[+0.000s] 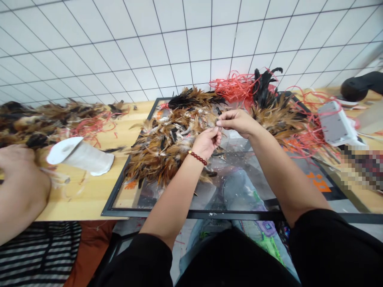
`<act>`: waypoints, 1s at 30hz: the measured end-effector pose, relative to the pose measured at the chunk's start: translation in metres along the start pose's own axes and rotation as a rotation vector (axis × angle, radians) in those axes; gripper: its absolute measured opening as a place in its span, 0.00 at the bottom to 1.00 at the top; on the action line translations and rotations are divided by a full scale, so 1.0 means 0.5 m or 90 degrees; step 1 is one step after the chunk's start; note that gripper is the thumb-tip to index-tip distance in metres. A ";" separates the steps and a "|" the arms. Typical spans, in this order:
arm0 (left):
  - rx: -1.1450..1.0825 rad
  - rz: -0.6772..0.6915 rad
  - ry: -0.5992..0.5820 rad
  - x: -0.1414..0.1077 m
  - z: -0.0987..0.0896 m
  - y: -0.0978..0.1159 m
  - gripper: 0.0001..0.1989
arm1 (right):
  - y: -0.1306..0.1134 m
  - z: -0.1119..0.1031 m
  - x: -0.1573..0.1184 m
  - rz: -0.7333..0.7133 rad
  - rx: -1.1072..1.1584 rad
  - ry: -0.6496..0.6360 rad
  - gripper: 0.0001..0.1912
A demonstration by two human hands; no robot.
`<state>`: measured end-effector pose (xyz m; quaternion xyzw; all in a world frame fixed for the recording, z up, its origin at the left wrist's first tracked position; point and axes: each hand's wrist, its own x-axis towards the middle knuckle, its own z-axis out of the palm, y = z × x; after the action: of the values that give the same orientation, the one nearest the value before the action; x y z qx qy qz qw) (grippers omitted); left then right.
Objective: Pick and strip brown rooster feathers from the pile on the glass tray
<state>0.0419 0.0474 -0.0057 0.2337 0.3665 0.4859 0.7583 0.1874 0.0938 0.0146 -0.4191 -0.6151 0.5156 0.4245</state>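
Note:
A large pile of brown and black feathers (161, 151) lies on a black-framed glass panel (248, 159). Over the pile's right edge my left hand (208, 141), with a red bead bracelet at the wrist, is closed in a pinch. My right hand (235, 120) meets it fingertip to fingertip, also pinching. Whatever sits between the fingertips is too small to make out. Behind and to the right of my hands are a bundle of tan feathers (273, 115), upright black feathers (263, 88) and a heap of red plastic ribbon (235, 88).
At the left, another person's arm (22, 187) rests by more feathers (38, 119) and a white roll (86, 155) on the wooden table (125, 119). A white device (335, 123) stands at the right, near a black rounded object (354, 88). A tiled wall rises behind.

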 end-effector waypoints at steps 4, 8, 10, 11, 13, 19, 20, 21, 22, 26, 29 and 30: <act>0.073 0.048 -0.006 -0.001 0.001 -0.007 0.06 | 0.002 -0.001 0.001 0.001 0.040 -0.006 0.18; 0.081 0.063 -0.018 -0.001 0.002 -0.008 0.06 | 0.011 -0.002 0.010 -0.021 0.017 0.027 0.15; 0.025 0.103 0.011 0.002 0.000 0.000 0.05 | 0.023 -0.007 0.018 -0.049 -0.055 0.119 0.11; -0.014 0.135 0.034 0.005 -0.003 0.005 0.05 | 0.031 -0.010 0.022 -0.060 -0.117 0.148 0.09; -0.082 0.199 0.075 0.011 -0.009 0.016 0.05 | 0.051 -0.014 0.027 -0.053 -0.272 0.127 0.04; -0.152 0.250 0.146 0.019 -0.016 0.027 0.03 | 0.101 -0.008 0.031 0.009 -0.565 0.042 0.08; -0.150 0.253 0.147 0.018 -0.015 0.026 0.03 | 0.103 -0.010 0.031 -0.006 -0.596 0.032 0.07; -0.143 0.258 0.150 0.018 -0.015 0.024 0.04 | 0.102 -0.014 0.032 -0.027 -0.620 0.023 0.06; -0.131 0.261 0.154 0.018 -0.014 0.022 0.04 | 0.098 -0.021 0.032 -0.057 -0.633 0.024 0.05; -0.037 0.263 0.190 0.019 -0.010 0.011 0.05 | 0.058 -0.046 0.022 -0.224 -0.623 0.112 0.06; 0.065 0.264 0.208 0.020 -0.006 0.003 0.05 | 0.023 -0.043 0.004 -0.299 -0.605 0.136 0.07; 0.101 0.264 0.203 0.020 -0.005 0.000 0.05 | 0.014 -0.039 -0.001 -0.308 -0.598 0.127 0.08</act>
<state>0.0425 0.0564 -0.0103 0.2829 0.4626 0.6311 0.5546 0.2070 0.0995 0.0095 -0.4572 -0.8153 0.0298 0.3542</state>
